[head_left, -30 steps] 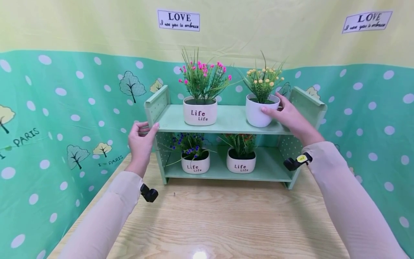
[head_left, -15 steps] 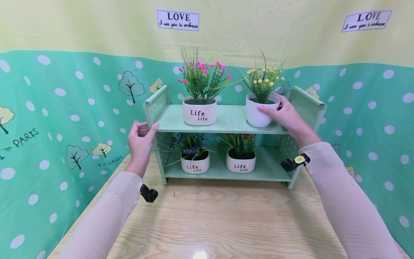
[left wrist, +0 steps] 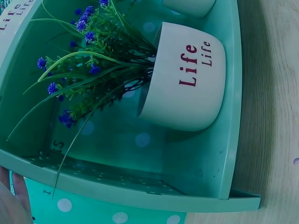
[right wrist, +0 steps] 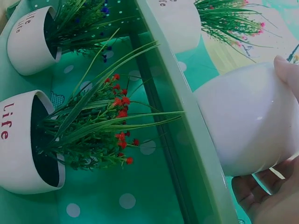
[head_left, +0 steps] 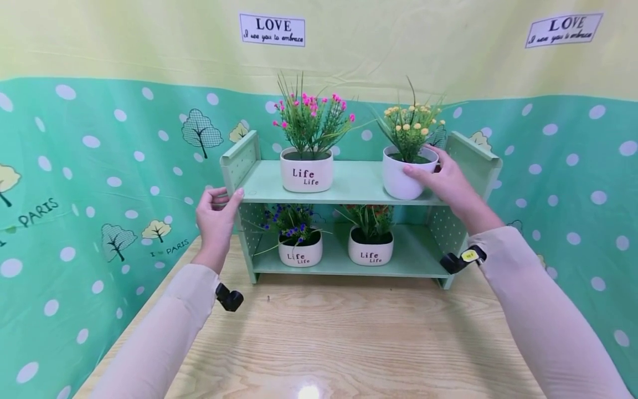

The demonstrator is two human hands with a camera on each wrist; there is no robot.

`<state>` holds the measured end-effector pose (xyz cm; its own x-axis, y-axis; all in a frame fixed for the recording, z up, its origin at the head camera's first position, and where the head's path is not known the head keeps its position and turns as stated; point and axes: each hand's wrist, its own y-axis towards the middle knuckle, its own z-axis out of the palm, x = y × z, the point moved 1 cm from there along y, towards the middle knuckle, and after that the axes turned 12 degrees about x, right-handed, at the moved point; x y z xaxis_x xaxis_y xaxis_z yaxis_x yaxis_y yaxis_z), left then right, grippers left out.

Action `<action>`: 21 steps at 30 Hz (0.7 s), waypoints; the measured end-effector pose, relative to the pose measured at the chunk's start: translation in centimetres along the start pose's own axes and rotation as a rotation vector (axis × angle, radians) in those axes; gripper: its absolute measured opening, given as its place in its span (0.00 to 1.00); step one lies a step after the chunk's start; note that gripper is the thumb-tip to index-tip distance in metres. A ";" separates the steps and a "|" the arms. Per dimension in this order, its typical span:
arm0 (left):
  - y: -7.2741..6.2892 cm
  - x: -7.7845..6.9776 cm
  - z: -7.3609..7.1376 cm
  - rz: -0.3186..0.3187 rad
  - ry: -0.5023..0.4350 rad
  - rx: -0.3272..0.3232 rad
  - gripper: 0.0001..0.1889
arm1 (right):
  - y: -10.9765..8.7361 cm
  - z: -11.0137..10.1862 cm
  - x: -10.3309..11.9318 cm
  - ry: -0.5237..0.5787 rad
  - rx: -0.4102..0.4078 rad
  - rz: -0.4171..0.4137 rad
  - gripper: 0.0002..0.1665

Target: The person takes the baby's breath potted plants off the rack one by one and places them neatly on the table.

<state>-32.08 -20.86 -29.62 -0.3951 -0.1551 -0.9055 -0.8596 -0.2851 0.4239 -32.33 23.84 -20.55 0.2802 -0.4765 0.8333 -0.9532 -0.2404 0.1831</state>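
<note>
Yellow-and-green curtain [head_left: 124, 44] behind — two LOVE labels [head_left: 272, 30], printed trees [head_left: 201, 128], pale dots [head_left: 91, 142]; wood-grain table [head_left: 349, 338] below.

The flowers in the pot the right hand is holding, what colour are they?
Pale yellow; the flowers show best in the head view.

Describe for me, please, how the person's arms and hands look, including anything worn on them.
The left sleeve and right sleeve are long, plain and pale pinkish-beige. A small black device sits at the left cuff; a similar black unit at the right bears a yellow label. The left hand and right hand wear no gloves.
</note>
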 end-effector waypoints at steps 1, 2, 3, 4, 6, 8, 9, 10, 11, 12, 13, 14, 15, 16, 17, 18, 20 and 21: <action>0.0 0.0 0.0 0.000 0.002 -0.002 0.21 | -0.1 0.0 0.0 -0.002 -0.001 0.000 0.59; 0.0 0.0 0.0 0.001 0.003 -0.003 0.21 | -0.3 0.0 0.0 -0.002 -0.002 -0.001 0.59; 0.0 0.0 0.0 0.001 0.005 -0.004 0.21 | -0.5 -0.1 0.0 -0.002 -0.003 -0.001 0.59; 0.0 0.0 0.0 0.004 0.003 -0.004 0.21 | -0.7 -0.1 0.0 -0.004 -0.006 -0.001 0.60; 0.0 0.0 0.0 0.007 -0.003 -0.002 0.21 | -1.0 -0.2 0.0 -0.006 -0.006 -0.001 0.60; 0.0 0.1 0.0 0.010 -0.007 0.000 0.21 | -1.4 -0.3 0.0 -0.017 -0.007 -0.005 0.59; 0.0 0.1 0.0 0.011 -0.009 0.001 0.21 | -1.6 -0.3 0.0 -0.026 -0.008 -0.004 0.59; 0.0 0.1 0.0 0.012 -0.011 0.001 0.21 | -1.8 -0.4 -0.1 -0.035 -0.009 -0.005 0.59; 0.0 0.2 0.0 0.013 -0.011 -0.001 0.21 | -2.0 -0.4 -0.1 -0.043 -0.008 -0.006 0.59; 0.0 0.2 0.0 0.013 -0.009 -0.003 0.21 | -2.2 -0.5 -0.1 -0.049 -0.010 -0.007 0.59; 0.1 0.2 0.0 0.014 -0.009 -0.005 0.21 | -2.4 -0.5 -0.1 -0.054 -0.011 -0.004 0.59; 0.1 0.2 0.0 0.015 -0.009 -0.006 0.21 | -2.6 -0.6 -0.1 -0.058 -0.012 -0.003 0.59; 0.1 0.2 0.0 0.016 -0.010 -0.007 0.21 | -2.9 -0.6 -0.1 -0.059 -0.012 -0.001 0.59; 0.1 0.2 0.0 0.014 -0.008 -0.008 0.21 | -3.1 -0.6 -0.1 -0.061 -0.013 0.000 0.59; 0.1 0.2 0.0 0.013 -0.007 -0.007 0.21 | -3.4 -0.7 0.0 -0.065 -0.014 0.002 0.60; 0.1 0.2 0.0 0.011 -0.005 -0.005 0.21 | -3.7 -0.7 0.0 -0.069 -0.014 0.004 0.59; 0.0 0.2 0.0 0.004 -0.001 0.000 0.22 | -4.2 -0.9 0.0 -0.096 -0.015 0.008 0.58; 0.1 0.2 -0.1 -0.001 0.000 0.002 0.22 | -4.5 -1.0 0.0 -0.107 -0.013 0.009 0.58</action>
<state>-32.18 -20.97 -29.74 -0.3943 -0.1549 -0.9058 -0.8606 -0.2834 0.4231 -28.18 25.71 -20.86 0.2819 -0.5666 0.7743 -0.9568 -0.2255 0.1834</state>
